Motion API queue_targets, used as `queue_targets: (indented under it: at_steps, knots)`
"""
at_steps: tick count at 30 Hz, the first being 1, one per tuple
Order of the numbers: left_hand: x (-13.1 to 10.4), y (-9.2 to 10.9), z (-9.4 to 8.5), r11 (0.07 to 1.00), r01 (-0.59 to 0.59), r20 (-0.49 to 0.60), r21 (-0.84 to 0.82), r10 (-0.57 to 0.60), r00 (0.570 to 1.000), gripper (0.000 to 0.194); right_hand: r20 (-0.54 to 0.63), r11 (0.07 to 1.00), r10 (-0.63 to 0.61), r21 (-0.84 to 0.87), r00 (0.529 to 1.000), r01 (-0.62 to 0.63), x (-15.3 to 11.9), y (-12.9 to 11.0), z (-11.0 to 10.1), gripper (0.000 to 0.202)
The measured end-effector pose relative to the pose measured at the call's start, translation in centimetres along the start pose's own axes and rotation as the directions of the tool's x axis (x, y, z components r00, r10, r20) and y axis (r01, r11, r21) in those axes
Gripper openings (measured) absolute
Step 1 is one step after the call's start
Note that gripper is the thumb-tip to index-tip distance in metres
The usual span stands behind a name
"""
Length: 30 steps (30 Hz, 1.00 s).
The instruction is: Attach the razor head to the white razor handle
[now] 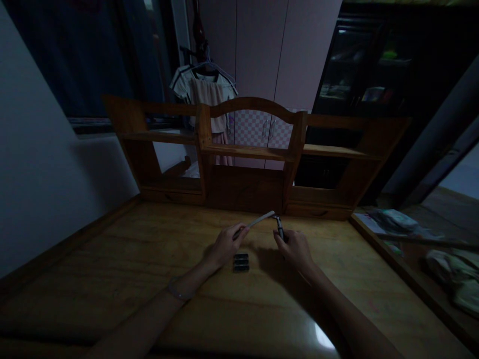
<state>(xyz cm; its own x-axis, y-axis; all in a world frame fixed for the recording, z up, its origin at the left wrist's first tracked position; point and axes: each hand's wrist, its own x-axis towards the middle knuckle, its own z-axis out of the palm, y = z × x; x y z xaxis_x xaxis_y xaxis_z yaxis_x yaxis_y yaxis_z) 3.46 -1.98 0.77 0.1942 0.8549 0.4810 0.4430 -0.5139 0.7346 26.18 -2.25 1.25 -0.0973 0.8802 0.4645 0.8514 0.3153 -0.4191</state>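
Observation:
Closed around a slim, pale, slightly curved stick (pixel 262 218), my left hand (pixel 225 245) is over the middle of the table, with the stick pointing up and right. My right hand (pixel 296 249) grips a slim dark-handled tool (pixel 281 230) with a shiny bent metal head. That head is close to the stick's far end; whether they touch I cannot tell. Three short dark cylinders (pixel 241 263), resembling batteries, lie side by side on the wooden table (pixel 157 259), just below my left hand. The dim light hides finer details.
A wooden shelf unit (pixel 245 151) with open compartments stands along the table's back edge. Behind it are clothes on a hanger (pixel 205 82) and a pink wardrobe (pixel 258 55). At right, beyond a raised wooden edge (pixel 404 274), lie a bag-like bundle (pixel 454 279) and other items.

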Motion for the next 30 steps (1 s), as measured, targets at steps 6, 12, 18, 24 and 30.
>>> queue_targets:
  at_steps: [6, 12, 18, 24, 30]
  knots:
    - [-0.03, 0.09, 0.04, 0.999, -0.002, 0.032, -0.043, 0.003, 0.999, 0.030, 0.027, 0.999, -0.006, 0.033, 1.000, 0.005, -0.04, -0.29, -0.32, 0.041]
    - [-0.07, -0.01, -0.01, 0.999, 0.000, 0.052, -0.051, 0.003, 0.999, 0.031, 0.048, 0.999, -0.025, 0.029, 0.999, 0.023, -0.06, -0.34, -0.17, 0.044]
    - [-0.08, -0.09, 0.05, 0.999, -0.008, 0.047, -0.052, 0.011, 0.999, 0.030, 0.079, 0.998, -0.052, 0.022, 0.996, 0.050, 0.09, -0.24, -0.38, 0.040]
    - [-0.10, 0.32, 0.09, 0.999, -0.030, 0.064, -0.014, 0.030, 0.997, 0.029, 0.152, 0.993, -0.114, 0.014, 0.982, 0.113, -0.26, -0.55, -0.16, 0.034]
    - [-0.06, 0.10, 0.27, 0.999, -0.030, 0.059, 0.017, 0.029, 0.998, 0.027, 0.149, 0.997, -0.076, 0.005, 0.986, 0.076, -0.40, -0.99, -0.12, 0.032]
